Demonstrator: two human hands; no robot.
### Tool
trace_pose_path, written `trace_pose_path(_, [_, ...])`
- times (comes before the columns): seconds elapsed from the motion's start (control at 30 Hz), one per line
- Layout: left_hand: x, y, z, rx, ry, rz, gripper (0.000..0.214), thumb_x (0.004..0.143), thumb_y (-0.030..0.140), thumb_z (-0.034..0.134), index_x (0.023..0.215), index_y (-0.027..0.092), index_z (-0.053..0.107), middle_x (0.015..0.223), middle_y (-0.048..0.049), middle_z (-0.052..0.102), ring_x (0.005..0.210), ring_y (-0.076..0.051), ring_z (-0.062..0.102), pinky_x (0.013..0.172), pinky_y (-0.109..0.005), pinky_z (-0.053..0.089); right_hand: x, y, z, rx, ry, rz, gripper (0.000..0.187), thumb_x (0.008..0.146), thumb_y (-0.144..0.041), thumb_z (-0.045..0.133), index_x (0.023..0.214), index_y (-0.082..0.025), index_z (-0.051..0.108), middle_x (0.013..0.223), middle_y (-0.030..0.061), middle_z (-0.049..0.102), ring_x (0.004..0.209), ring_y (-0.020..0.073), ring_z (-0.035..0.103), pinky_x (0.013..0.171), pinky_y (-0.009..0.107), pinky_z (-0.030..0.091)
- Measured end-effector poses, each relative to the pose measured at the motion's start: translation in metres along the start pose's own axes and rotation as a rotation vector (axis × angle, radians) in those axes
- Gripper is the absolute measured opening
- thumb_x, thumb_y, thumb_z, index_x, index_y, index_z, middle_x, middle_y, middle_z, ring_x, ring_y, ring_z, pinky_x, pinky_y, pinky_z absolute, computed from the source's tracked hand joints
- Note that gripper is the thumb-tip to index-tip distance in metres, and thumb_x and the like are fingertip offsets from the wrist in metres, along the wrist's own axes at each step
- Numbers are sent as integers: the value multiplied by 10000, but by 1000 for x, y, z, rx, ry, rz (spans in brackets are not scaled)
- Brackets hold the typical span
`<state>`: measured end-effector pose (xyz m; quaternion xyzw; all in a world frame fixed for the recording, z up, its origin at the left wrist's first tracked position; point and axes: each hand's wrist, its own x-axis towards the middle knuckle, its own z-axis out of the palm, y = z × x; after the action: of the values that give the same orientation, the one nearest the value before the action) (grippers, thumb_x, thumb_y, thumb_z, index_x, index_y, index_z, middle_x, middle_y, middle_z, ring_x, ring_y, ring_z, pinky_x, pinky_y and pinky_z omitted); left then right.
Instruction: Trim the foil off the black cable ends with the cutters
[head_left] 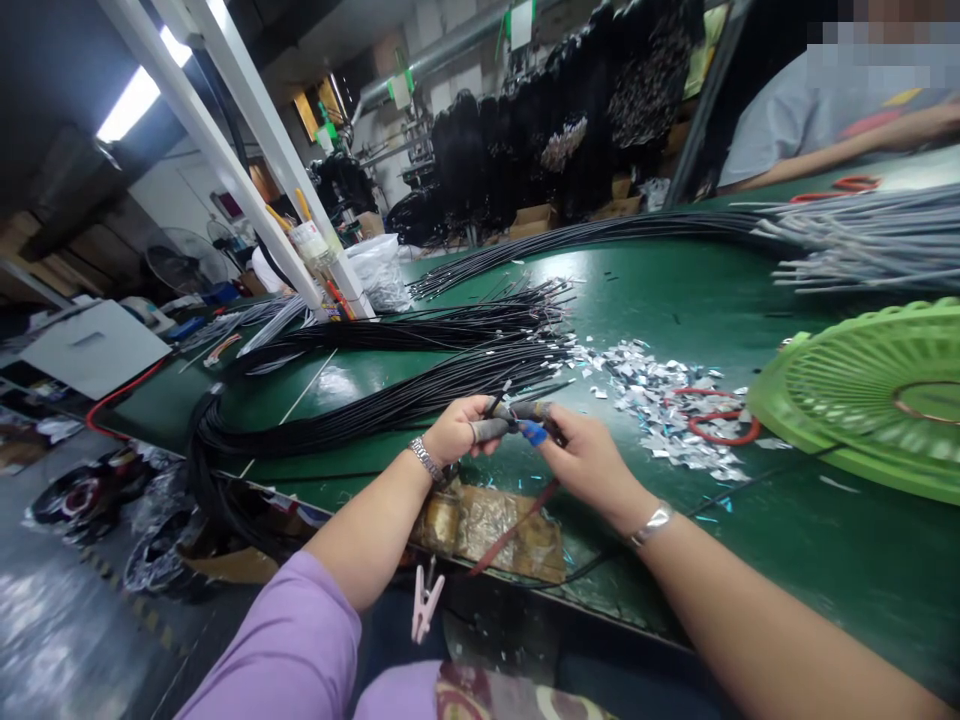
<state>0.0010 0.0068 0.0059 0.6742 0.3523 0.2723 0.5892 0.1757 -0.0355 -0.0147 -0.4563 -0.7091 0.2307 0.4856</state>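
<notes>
While the left hand pinches a black cable above the green table, the right hand meets it, its grip unclear: cable-end work seems in hand, the next move likely wanting steadiness

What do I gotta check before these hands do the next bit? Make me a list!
1. Left hand and right hand close together: ok.
2. Grip firm on the small dark piece: cannot tell, fingers partly hide it.
3. Red handles away from the fingers: ok.
4. Silvery scraps tidied: not ok, scattered beside the green basket.
5. Black cables bunched together: ok.
</notes>
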Motion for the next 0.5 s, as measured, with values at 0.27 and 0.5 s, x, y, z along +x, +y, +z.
trace_pose_path(0.27, [-1,0,-1,-29,-43,22,510,643,603,688,765,133,533,454,57,495,324,-31,333,339,-174,230,2,1,4,471,-85,324,341,721,-522,609,812,-194,589,493,-69,390,446,103,320,434,249,263])
trace_pose_path(0.5, [-1,1,-1,-43,-39,13,520,630,607,692,772,129,546,457,55,497,324,-28,333,349,-179,221,0,-5,11,551,-2,383,347,721,-531,636,806,-197,595,488,-75,391,435,93,319,419,240,255])
